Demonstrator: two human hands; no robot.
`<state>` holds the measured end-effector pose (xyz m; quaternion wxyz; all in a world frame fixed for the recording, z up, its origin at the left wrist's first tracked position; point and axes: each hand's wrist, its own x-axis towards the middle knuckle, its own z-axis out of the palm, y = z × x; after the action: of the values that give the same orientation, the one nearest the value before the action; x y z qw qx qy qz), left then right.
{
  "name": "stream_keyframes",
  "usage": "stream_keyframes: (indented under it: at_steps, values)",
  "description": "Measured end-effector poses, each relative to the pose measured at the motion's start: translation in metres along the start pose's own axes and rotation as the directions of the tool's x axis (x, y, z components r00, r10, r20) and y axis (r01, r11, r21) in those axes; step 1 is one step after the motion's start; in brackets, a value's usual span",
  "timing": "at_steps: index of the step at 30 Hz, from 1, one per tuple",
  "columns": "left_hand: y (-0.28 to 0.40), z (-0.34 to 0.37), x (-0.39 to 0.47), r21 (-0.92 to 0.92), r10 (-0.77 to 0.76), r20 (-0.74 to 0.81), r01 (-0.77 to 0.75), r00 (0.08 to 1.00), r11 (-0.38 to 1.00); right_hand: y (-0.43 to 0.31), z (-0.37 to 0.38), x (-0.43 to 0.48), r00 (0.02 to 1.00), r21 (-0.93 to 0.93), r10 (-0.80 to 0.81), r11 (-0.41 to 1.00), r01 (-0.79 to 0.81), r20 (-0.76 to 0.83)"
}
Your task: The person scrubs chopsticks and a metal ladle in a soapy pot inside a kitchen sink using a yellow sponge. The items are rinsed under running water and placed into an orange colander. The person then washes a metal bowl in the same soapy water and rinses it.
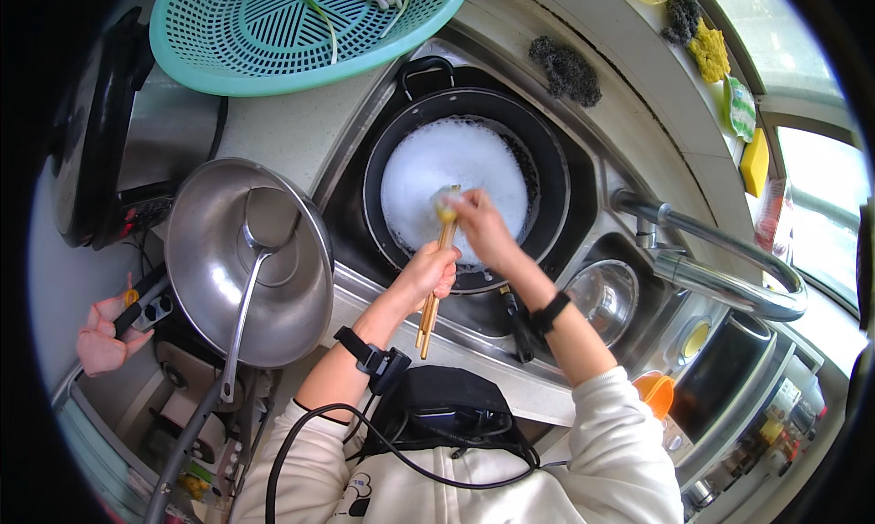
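A bundle of wooden chopsticks [428, 319] is gripped in my left hand [428, 272], its upper ends over a black two-handled wok [554, 203]. White suds [451, 155] fill much of the wok, which sits in a stainless steel sink [348, 230]. My right hand [484, 230] is closed around a blurred yellowish scrubber [446, 206] pressed at the chopsticks' upper ends. Part of the scrubber is hidden by the fingers.
Left of the sink are a large steel bowl [198, 271] with a ladle [247, 305] and a rice cooker [164, 134]. A green plastic basket [273, 80] holds scallions. Steel wool [566, 71] lies behind the sink; a faucet [724, 285] and small metal bowl [605, 298] are at right.
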<state>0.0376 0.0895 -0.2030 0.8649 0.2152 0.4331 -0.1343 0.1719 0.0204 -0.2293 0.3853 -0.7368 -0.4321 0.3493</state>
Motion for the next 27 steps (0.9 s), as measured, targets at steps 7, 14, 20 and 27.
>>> stream_keyframes:
  at_steps: [7,14,20,27]
  values:
    - [-0.003,-0.005,-0.005,0.04,0.035,-0.11,-0.031,0.993,0.999,0.078,-0.001,0.016,0.995,-0.689,-0.076,0.725,0.016,-0.057]
    - [-0.014,-0.012,0.011,0.191,0.128,-0.237,-0.083,0.963,0.978,0.049,-0.012,-0.011,0.899,0.404,0.436,0.816,-0.414,0.04]
    - [-0.024,-0.002,0.018,0.881,0.351,-0.102,-0.079,0.931,0.467,-0.018,-0.003,-0.03,0.982,-0.076,-0.17,0.981,0.176,0.078]
    - [-0.023,-0.003,0.012,0.87,0.594,-0.148,-0.182,0.791,0.459,0.036,-0.016,0.025,0.955,-0.504,-0.206,0.86,0.074,-0.211]
